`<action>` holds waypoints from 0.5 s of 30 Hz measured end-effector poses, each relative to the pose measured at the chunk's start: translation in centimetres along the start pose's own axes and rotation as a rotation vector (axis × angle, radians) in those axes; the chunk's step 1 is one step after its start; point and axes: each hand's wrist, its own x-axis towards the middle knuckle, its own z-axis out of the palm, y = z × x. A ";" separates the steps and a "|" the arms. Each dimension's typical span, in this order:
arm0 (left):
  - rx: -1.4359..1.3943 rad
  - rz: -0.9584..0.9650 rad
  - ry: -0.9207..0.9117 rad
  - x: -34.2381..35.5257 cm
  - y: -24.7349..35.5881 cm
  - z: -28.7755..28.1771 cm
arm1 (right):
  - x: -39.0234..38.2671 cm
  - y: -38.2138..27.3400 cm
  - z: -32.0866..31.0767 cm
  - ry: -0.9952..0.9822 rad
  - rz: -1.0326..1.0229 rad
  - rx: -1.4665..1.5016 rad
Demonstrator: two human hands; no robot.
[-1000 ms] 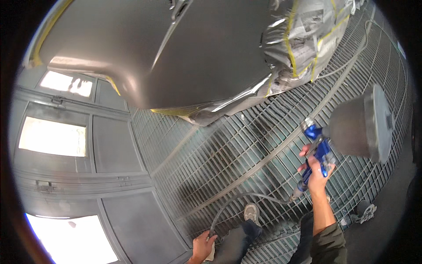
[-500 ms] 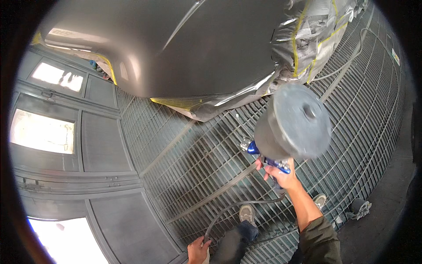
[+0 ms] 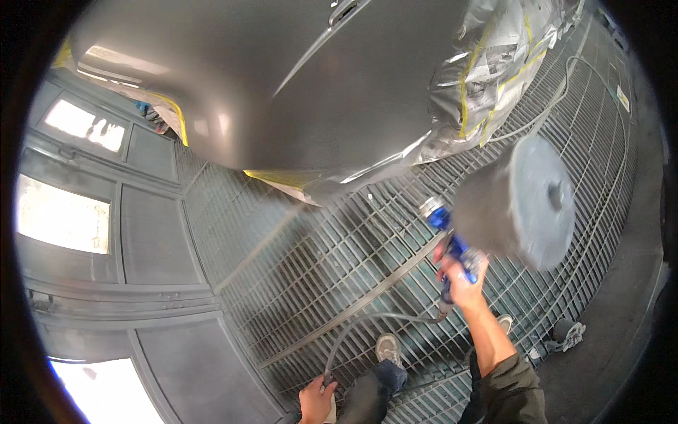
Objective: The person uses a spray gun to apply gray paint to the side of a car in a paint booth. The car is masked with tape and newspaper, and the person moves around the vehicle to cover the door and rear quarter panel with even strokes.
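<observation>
Cup (image 3: 494,205) now tipped farther from the car panel (image 3: 353,106).
The spray gun (image 3: 458,247) sits apart from the panel's near edge, nozzle (image 3: 431,206) angled toward it; right hand's (image 3: 462,283) grip wraps it, left hand's (image 3: 316,401) pinches the hose (image 3: 385,315).

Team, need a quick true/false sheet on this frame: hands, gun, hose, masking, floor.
1. The right hand grips the gun. True.
2. The gun is red. False: blue and silver.
3. The left hand holds the hose. True.
4. The hose runs over carpet. False: it runs over a grating.
5. Yellow tape crosses the masking film. True.
6. The gun carries no container. False: a grey cup is mounted on it.
</observation>
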 end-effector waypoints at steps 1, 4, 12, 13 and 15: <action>-0.011 0.069 0.051 -0.4 -1.2 -0.1 | -1.1 -0.8 0.9 -0.062 0.087 -0.013; -0.033 0.157 0.121 -1.4 -1.8 -1.2 | -1.8 0.8 1.1 -0.345 0.113 0.090; -0.071 0.187 0.099 -3.3 2.0 -1.0 | 2.3 -6.8 -1.5 0.080 -0.086 -0.075; -0.105 0.248 0.115 -3.3 2.6 -0.9 | 2.8 -7.8 -2.1 0.165 -0.105 -0.083; -0.105 0.255 0.112 -3.3 4.0 -1.1 | 3.0 -9.9 -1.9 0.225 -0.123 -0.033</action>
